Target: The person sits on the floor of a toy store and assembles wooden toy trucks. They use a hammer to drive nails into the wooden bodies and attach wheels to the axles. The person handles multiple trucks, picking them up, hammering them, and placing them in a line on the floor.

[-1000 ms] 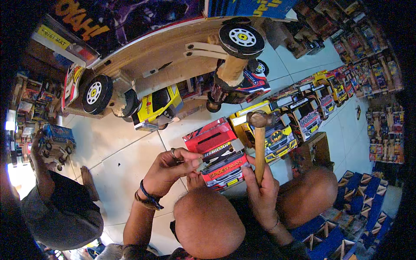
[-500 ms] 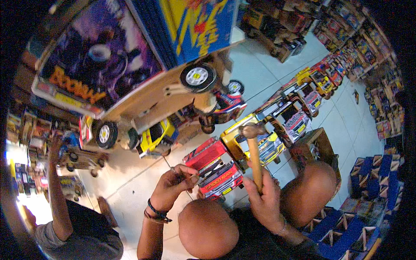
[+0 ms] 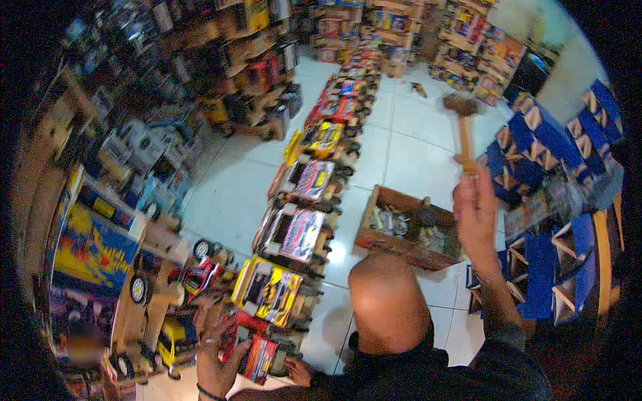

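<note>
My right hand is raised at the right, wrapped round the wooden handle of a hammer. The hammer's dark head points away from me and is smeared by motion. Low and to the left, my left hand is beside a red toy truck, the nearest in a long row. Its fingers are blurred against the truck, so I cannot make out whether they hold anything. Just beyond is a yellow and black toy truck.
An open wooden box with small loose pieces stands beyond my knee. Blue and bare-wood pieces are stacked at the right. Larger wooden trucks stand at the left, near a partly seen person. Stacked toys line the back.
The view has swung to the right. My right hand has lifted the hammer away from the trucks, out to the right. My left hand stays near the red truck; its earlier pinch is now blurred.
</note>
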A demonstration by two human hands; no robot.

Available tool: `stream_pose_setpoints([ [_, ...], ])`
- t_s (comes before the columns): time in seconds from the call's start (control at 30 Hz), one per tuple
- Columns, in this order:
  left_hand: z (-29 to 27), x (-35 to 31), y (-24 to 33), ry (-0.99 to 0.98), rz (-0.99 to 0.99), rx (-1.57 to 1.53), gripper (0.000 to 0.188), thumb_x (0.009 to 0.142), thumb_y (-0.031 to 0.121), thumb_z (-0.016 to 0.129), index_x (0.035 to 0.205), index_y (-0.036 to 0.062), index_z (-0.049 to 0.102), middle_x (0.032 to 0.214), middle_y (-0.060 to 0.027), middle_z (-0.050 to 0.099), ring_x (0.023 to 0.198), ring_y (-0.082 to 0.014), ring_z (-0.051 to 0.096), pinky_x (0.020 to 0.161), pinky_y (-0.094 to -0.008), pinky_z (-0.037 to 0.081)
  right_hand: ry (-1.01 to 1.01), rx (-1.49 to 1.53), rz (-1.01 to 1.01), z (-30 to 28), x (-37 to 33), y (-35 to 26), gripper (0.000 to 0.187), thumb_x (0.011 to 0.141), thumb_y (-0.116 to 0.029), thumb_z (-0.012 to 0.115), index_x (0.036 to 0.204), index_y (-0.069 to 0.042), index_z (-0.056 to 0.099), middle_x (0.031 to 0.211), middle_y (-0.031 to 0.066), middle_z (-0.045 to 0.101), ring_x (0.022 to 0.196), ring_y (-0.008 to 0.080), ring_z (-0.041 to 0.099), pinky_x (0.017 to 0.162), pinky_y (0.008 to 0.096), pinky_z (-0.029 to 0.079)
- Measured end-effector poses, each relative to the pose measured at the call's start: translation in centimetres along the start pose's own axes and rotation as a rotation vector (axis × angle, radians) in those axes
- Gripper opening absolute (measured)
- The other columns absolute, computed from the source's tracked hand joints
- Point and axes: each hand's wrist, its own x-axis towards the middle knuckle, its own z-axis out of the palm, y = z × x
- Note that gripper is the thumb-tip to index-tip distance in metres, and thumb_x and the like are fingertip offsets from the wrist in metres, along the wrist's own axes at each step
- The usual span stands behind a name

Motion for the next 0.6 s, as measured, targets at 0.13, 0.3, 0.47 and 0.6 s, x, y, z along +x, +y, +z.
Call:
stream_pose_setpoints([
  [0.13, -0.3, 1.9, 0.5, -0.103, 0.304, 0.598, 0.063, 0.082, 0.021, 0.078, 0.138, 0.0057, 0.054, 0.144, -0.0179, 0.052, 0.133, -0.0330, 0.049, 0.108, -0.0419, 0.042, -0.316, -0.341, 0.138, -0.9, -2.5, 9.4, 0.033, 0.098, -0.032, 0.057, 0.122, -0.009, 0.062, 0.085, 0.0176, 0.070, 0.076, 0.0361, 0.068, 0.072, 0.0429, 0.053],
  [0.3, 0.5, 1.9, 0.8, 0.056, 0.101, 0.313, 0.039, 0.076, 0.029, 0.084, 0.104, 0.0040, 0.073, 0.109, -0.0156, 0.070, 0.092, -0.0281, 0.069, 0.081, -0.0393, 0.054, -0.390, -0.513, 0.128, 0.4, -6.9, 19.4, 0.033, 0.091, -0.022, 0.068, 0.119, -0.005, 0.064, 0.107, 0.0190, 0.070, 0.099, 0.0367, 0.067, 0.102, 0.0435, 0.042],
  [0.47, -0.3, 1.8, 1.5, -0.077, -0.200, 0.368, 0.043, 0.075, 0.038, 0.085, 0.099, 0.0046, 0.072, 0.082, -0.0095, 0.069, 0.068, -0.0205, 0.063, 0.065, -0.0336, 0.052, -0.319, -0.257, 0.085, -1.2, -8.1, 22.1, 0.032, 0.094, -0.007, 0.052, 0.123, -0.001, 0.063, 0.122, 0.0173, 0.064, 0.108, 0.0310, 0.061, 0.098, 0.0403, 0.047],
  [0.6, -1.3, 3.5, 2.0, -0.125, -0.227, 0.214, 0.043, 0.071, 0.037, 0.089, 0.094, 0.0069, 0.069, 0.076, -0.0040, 0.065, 0.070, -0.0137, 0.062, 0.065, -0.0308, 0.051, -0.421, -0.562, 0.085, -1.4, -8.0, 22.3, 0.039, 0.093, -0.004, 0.050, 0.130, -0.004, 0.059, 0.130, 0.0149, 0.060, 0.118, 0.0336, 0.055, 0.103, 0.0401, 0.044],
])
